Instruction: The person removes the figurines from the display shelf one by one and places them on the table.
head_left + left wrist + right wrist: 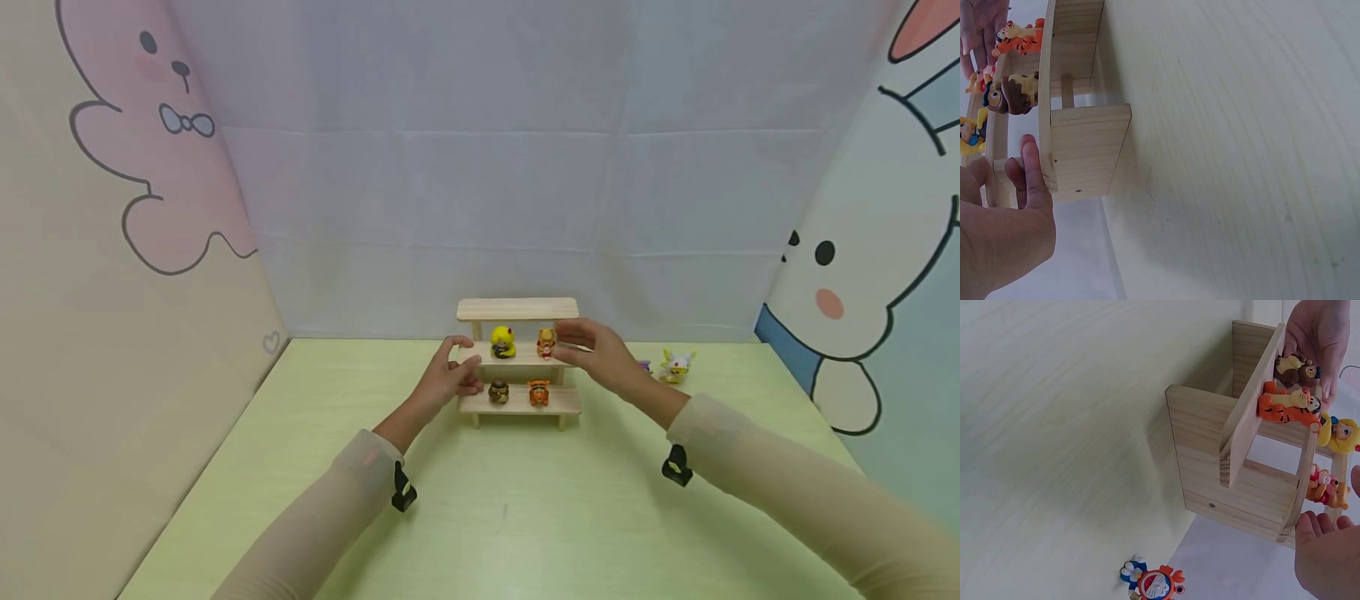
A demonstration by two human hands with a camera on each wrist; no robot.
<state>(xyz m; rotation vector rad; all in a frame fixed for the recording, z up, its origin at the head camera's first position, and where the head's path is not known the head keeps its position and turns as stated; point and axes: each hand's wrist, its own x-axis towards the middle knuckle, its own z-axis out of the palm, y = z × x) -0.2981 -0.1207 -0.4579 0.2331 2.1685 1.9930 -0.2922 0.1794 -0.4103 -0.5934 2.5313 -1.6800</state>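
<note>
Pale yellow-green desk (570,517) with faint grain, creased whitish sheet (450,183) behind its back edge. Past the left edge, a cream wall (112,375) with a pink critter (168,92); past the right, a big cartoon bunny (862,208). Soft shadows on the desk.

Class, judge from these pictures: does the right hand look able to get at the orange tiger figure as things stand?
Probably yes: the right hand is close by, and nothing stands in front of the tiger figure on the bottom shelf.
</note>
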